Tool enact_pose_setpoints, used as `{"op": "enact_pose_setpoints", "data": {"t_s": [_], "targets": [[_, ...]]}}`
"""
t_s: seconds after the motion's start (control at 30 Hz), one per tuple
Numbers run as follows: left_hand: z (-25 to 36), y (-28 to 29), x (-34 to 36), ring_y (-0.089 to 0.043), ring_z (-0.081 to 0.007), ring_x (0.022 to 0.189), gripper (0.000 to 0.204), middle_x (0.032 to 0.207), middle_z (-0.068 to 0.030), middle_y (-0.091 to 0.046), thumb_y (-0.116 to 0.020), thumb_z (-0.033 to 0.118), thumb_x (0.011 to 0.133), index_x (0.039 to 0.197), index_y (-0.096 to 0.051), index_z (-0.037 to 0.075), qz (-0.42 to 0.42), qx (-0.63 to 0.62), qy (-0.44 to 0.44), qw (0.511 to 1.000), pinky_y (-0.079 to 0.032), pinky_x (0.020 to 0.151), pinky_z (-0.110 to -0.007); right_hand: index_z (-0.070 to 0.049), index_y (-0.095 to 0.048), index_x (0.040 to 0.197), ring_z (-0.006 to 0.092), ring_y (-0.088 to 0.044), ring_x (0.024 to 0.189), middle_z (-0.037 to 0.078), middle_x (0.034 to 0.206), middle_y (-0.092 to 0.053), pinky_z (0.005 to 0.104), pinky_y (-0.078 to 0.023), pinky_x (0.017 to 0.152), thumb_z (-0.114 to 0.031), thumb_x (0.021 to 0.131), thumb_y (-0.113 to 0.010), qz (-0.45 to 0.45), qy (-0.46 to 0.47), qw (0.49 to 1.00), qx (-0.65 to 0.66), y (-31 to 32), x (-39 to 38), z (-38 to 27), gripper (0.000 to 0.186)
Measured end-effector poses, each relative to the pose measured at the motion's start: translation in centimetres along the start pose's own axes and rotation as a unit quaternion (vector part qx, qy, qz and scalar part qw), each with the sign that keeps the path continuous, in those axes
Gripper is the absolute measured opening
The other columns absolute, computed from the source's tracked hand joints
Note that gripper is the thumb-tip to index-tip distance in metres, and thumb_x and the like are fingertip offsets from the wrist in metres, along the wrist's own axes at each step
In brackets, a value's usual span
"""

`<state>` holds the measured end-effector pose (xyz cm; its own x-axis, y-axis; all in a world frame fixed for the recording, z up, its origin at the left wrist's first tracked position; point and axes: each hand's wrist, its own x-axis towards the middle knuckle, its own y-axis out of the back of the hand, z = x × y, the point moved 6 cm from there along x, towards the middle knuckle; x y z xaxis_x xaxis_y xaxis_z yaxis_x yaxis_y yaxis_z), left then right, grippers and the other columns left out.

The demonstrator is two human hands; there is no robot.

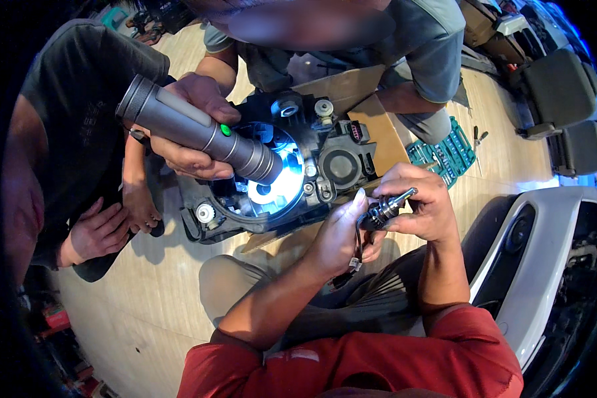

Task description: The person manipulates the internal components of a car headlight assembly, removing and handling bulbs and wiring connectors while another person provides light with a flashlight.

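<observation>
Between my two hands is a headlight bulb (383, 213) with a dark ribbed body and a slim metallic tip pointing up to the right. A short dark cable with a small pale tag (355, 263) hangs from it beside my left hand. My left hand (341, 232) grips the bulb's base side, its thumb raised along it. My right hand (426, 204) closes its fingers around the tip end. Just beyond lies a black headlight housing (325, 189), its round rear opening facing up. A co-worker's hand (196, 159) shines a grey flashlight (199, 129) into that opening.
Under the housing is opened cardboard (385, 139). A teal socket set case (454, 156) lies to its right, with a screwdriver (476, 142) beyond. A white car bumper (544, 265) stands at my right. Another person's hands (99, 232) rest at the left; a person crouches opposite.
</observation>
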<state>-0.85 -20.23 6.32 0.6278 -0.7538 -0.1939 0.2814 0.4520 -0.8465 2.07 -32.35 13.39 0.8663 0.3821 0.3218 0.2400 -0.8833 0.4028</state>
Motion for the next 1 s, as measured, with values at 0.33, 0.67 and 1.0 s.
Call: {"op": "enact_pose_setpoints", "data": {"t_s": [0.33, 0.67, 1.0], "targets": [[0.6, 0.2, 0.4, -0.055, -0.0186, 0.059, 0.048, 0.079, -0.0104, -0.059, -0.029, 0.042, 0.104, 0.115, -0.051, 0.0, 0.1, 0.137, -0.094, 0.981, -0.045, 0.055, -0.031, 0.002, -0.068, 0.103, 0.0271, -0.065, 0.083, 0.014, 0.092, -0.067, 0.0348, -0.049, 0.074, -0.016, 0.069, -0.081, -0.02, -0.016, 1.0, 0.018, 0.6, 0.1, 1.5, 0.04], [0.1, 0.6, 0.7, -0.056, -0.0135, 0.061, 0.04, 0.08, -0.0079, -0.059, -0.037, 0.036, 0.104, 0.111, -0.054, 0.0, 0.107, 0.038, -0.096, 0.989, -0.046, 0.055, -0.027, 0.002, -0.067, 0.106, 0.0252, -0.065, 0.089, 0.013, 0.096, -0.067, 0.0338, -0.05, 0.08, -0.022, 0.073, -0.081, -0.019, -0.008, 0.999, 0.043, 0.8, -0.3, 1.9, 0.043], [-0.1, 1.1, 0.5, -0.056, -0.0141, 0.065, 0.037, 0.083, -0.0075, -0.059, -0.039, 0.034, 0.102, 0.115, -0.053, 0.001, 0.135, 0.06, -0.068, 0.987, -0.046, 0.058, -0.027, 0.005, -0.066, 0.108, 0.0207, -0.065, 0.087, 0.013, 0.098, -0.067, 0.0297, -0.049, 0.074, -0.029, 0.069, -0.084, -0.001, -0.109, 0.994, -0.001, 2.2, -0.3, 0.8, 0.055]]}}
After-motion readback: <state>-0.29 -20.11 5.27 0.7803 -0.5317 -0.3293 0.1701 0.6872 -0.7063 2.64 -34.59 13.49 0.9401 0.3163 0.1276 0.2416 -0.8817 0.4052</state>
